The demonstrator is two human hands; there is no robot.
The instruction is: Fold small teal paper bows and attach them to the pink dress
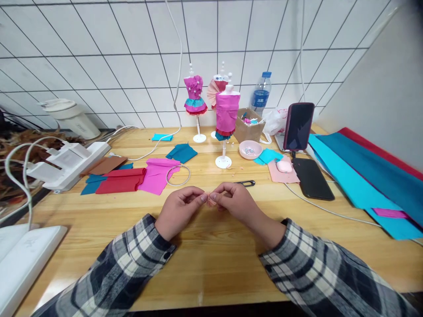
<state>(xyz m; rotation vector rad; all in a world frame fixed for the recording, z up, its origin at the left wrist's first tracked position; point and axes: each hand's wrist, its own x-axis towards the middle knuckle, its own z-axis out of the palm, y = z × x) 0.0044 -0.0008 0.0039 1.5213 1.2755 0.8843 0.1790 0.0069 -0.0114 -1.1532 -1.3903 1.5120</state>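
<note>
My left hand (180, 210) and my right hand (234, 203) meet at the middle of the wooden table (211, 259), fingertips pinching a small pink piece of paper (210, 201) between them. The piece is mostly hidden by my fingers. Just beyond my right hand lies a black clip (247, 183). Farther back stand small mannequins: one in a magenta paper dress (226, 115), one in a pink and teal dress (194, 96), and a third with a fan-shaped pink piece (217, 88) behind.
Red, magenta and blue paper sheets (132, 178) and a wire ring (177, 175) lie left of centre. A pink bowl (250, 149), cardboard box (248, 125), water bottle (261, 93), propped phone (298, 126), second phone (312, 178) and teal sheets (363, 176) sit right. Chargers (68, 163) sit left.
</note>
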